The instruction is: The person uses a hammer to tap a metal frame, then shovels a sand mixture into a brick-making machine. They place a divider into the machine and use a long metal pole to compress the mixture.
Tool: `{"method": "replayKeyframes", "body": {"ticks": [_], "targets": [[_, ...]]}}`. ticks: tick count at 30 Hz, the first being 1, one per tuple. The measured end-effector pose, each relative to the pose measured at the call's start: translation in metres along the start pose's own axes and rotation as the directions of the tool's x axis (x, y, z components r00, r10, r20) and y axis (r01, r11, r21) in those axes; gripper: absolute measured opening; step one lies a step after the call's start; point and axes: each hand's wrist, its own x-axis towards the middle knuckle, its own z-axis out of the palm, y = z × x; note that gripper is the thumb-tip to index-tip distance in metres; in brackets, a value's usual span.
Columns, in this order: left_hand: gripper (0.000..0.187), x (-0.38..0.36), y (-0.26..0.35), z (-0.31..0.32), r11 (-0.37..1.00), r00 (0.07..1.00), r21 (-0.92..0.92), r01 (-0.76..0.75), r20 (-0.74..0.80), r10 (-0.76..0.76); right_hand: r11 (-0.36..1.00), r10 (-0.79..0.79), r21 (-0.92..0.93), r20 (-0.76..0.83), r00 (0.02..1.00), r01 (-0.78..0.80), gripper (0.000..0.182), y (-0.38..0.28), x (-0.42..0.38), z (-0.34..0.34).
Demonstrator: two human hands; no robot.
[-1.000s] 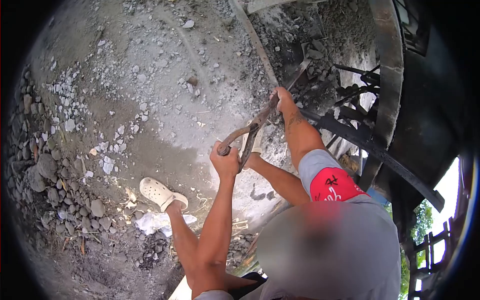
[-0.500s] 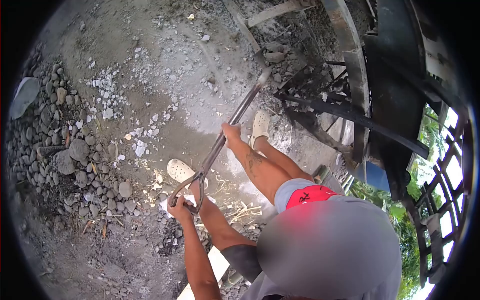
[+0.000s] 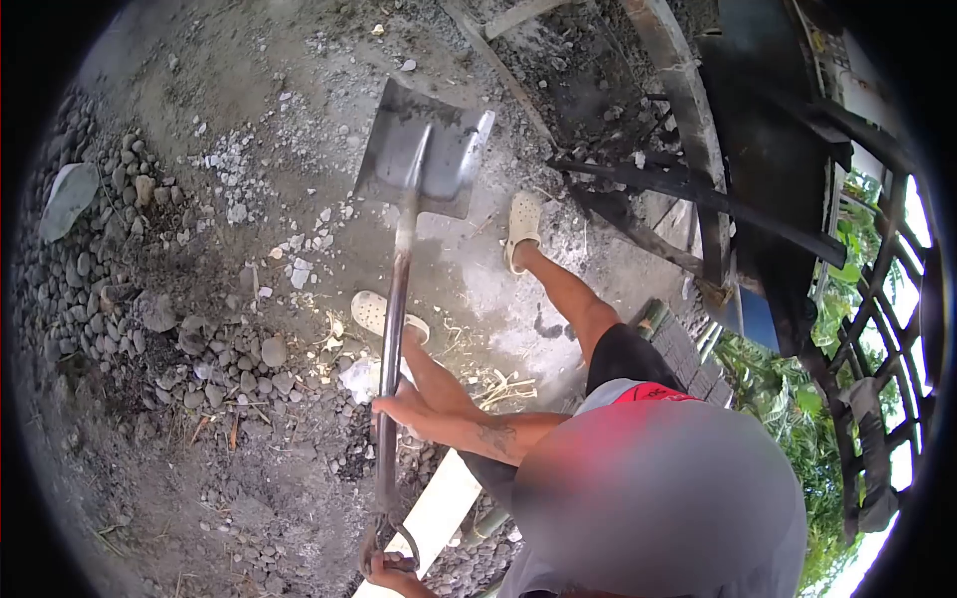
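Shovel [image 3: 397, 299]: blade raised over bare ground, empty.
Right hand [image 3: 404, 409]: wrapped round mid-shaft.
Left hand [image 3: 391, 570]: closed on end grip.
Room: stones left, dark frame [image 3: 698, 199] right.
Change: blade pulled out from frame, lifted.

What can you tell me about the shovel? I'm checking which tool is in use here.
The shovel has a flat, squarish grey metal blade with raised side edges, bare of any load, a long dark shaft that looks rusty, and a D-shaped grip at the near end. It is held off the ground, blade pointing away over the gravelly dirt. The right hand grips the shaft near its middle; the left hand holds the D-grip.
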Motion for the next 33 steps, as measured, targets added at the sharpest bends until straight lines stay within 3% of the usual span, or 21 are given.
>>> {"method": "replayKeyframes", "body": {"ticks": [1, 2, 4, 6, 8, 12, 14, 15, 16, 18, 20, 21, 22, 24, 26, 27, 29, 30, 32, 33], "targets": [[0.021, 0.009, 0.009, 0.029, 0.996, 0.996, 0.027, -0.087, 0.037, 0.086, 0.995, -0.08, 0.048, -0.068, 0.994, 0.084, 0.033, -0.03, 0.011, -0.008], [0.024, 0.019, 0.02, 0.061, 0.984, 0.983, 0.053, -0.173, 0.074, 0.169, 0.976, -0.059, 0.207, -0.044, 0.997, 0.067, 0.026, -0.042, 0.046, -0.022], [0.02, 0.002, 0.072, 0.148, 0.955, 0.896, -0.014, -0.295, 0.342, 0.282, 0.918, -0.24, 0.25, -0.268, 0.933, 0.308, 0.022, -0.107, 0.07, -0.037], [0.018, -0.021, 0.116, 0.218, 0.915, 0.744, -0.061, -0.399, 0.562, 0.361, 0.806, -0.257, 0.504, -0.171, 0.951, 0.309, 0.018, -0.182, 0.078, -0.063], [0.019, -0.051, 0.148, 0.281, 0.872, 0.552, -0.093, -0.48, 0.741, 0.382, 0.765, -0.314, 0.559, -0.111, 0.943, 0.32, 0.016, -0.241, 0.092, -0.099], [0.02, -0.12, 0.149, 0.41, 0.797, 0.41, -0.042, -0.603, 0.841, 0.354, 0.682, -0.373, 0.618, -0.166, 0.913, 0.391, 0.015, -0.324, 0.143, -0.192], [0.022, -0.145, 0.107, 0.474, 0.903, 0.471, 0.015, -0.43, 0.857, 0.21, 0.711, -0.381, 0.562, -0.198, 0.903, 0.423, 0.013, -0.347, 0.182, -0.265], [0.02, -0.154, 0.076, 0.51, 0.95, 0.543, 0.035, -0.311, 0.826, 0.148, 0.796, -0.339, 0.441, -0.245, 0.908, 0.416, 0.012, -0.363, 0.2, -0.309], [0.017, -0.163, 0.034, 0.541, 0.951, 0.543, 0.075, -0.301, 0.833, 0.106, 0.859, -0.303, 0.324, -0.301, 0.904, 0.396, 0.011, -0.375, 0.212, -0.356], [0.017, -0.186, -0.052, 0.571, 0.944, 0.504, -0.012, -0.331, 0.843, 0.188, 0.954, -0.231, 0.086, -0.398, 0.888, 0.287, 0.018, -0.401, 0.231, -0.446], [0.018, -0.171, -0.117, 0.555, 0.973, 0.503, -0.101, -0.209, 0.842, 0.196, 0.901, -0.209, 0.278, -0.391, 0.896, 0.332, 0.012, -0.377, 0.241, -0.458], [0.018, -0.166, -0.125, 0.533, 0.993, 0.542, -0.01, -0.119, 0.837, 0.073, 0.91, -0.221, 0.205, -0.496, 0.84, 0.36, 0.011, -0.357, 0.25, -0.454], [0.018, -0.148, -0.123, 0.535, 0.998, 0.567, 0.018, -0.054, 0.824, 0.016, 0.892, -0.238, 0.249, -0.449, 0.861, 0.377, 0.01, -0.34, 0.255, -0.444], [0.017, -0.121, -0.13, 0.498, 0.994, 0.589, -0.066, -0.091, 0.801, 0.107, 0.893, -0.226, 0.246, -0.48, 0.848, 0.377, 0.009, -0.312, 0.256, -0.414], [0.017, -0.124, -0.076, 0.463, 0.871, 0.626, 0.31, -0.38, 0.779, -0.004, 0.911, -0.203, 0.255, -0.404, 0.892, 0.323, 0.006, -0.287, 0.236, -0.38], [0.017, -0.126, -0.072, 0.461, 0.87, 0.628, 0.311, -0.383, 0.778, -0.002, 0.907, -0.229, 0.244, -0.398, 0.888, 0.343, 0.006, -0.283, 0.229, -0.37], [0.019, -0.126, -0.071, 0.465, 0.987, 0.575, 0.026, -0.16, 0.815, 0.072, 0.888, -0.252, 0.276, -0.375, 0.892, 0.367, 0.005, -0.3, 0.229, -0.369], [0.019, -0.136, -0.074, 0.492, 0.994, 0.556, -0.004, -0.112, 0.829, 0.066, 0.875, -0.247, 0.317, -0.361, 0.899, 0.367, 0.006, -0.317, 0.235, -0.387], [0.02, -0.165, -0.087, 0.56, 1.0, 0.538, 0.002, -0.001, 0.843, -0.001, 0.915, -0.265, 0.175, -0.417, 0.87, 0.363, 0.006, -0.382, 0.25, -0.448], [0.02, -0.156, -0.113, 0.563, 0.98, 0.512, -0.11, -0.164, 0.84, 0.18, 0.91, -0.263, 0.193, -0.417, 0.87, 0.367, 0.009, -0.387, 0.262, -0.447]]}}
